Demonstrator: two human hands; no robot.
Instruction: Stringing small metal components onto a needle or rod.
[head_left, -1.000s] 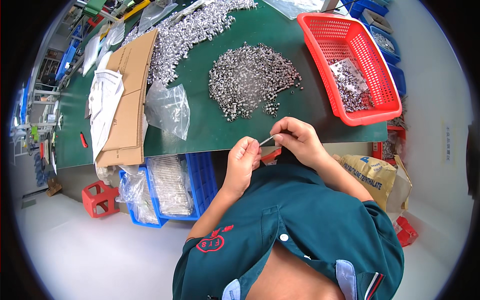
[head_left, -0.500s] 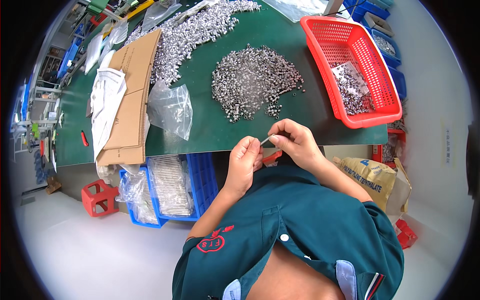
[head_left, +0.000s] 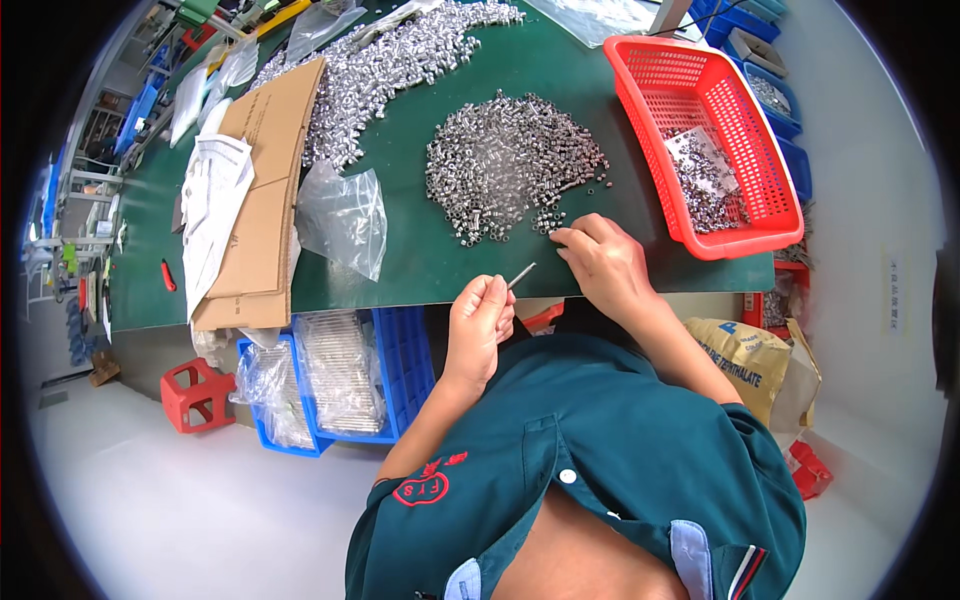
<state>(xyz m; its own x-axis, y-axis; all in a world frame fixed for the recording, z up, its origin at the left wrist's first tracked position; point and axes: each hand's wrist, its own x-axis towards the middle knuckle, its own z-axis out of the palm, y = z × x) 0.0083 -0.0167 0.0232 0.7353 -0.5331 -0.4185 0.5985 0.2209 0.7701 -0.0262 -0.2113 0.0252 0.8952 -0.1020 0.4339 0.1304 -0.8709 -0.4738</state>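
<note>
Now | left fingers [head_left: 492, 291] pinch thin pin [head_left: 521, 275] | right fingers [head_left: 566, 238] touching metal pile [head_left: 510, 170]

On the tabletop [head_left: 420, 270], a pile of small metal parts [head_left: 515, 175] lies at the middle. Right of the pile sits a basket [head_left: 770, 215] with more parts in it. Left of the pile lies a plastic bag [head_left: 345, 215], and further left a cardboard sheet [head_left: 260, 200]. Behind the pile spreads a second heap [head_left: 385, 70].

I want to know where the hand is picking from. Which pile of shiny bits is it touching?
The round middle pile, under the right hand; not the long far one.
</note>
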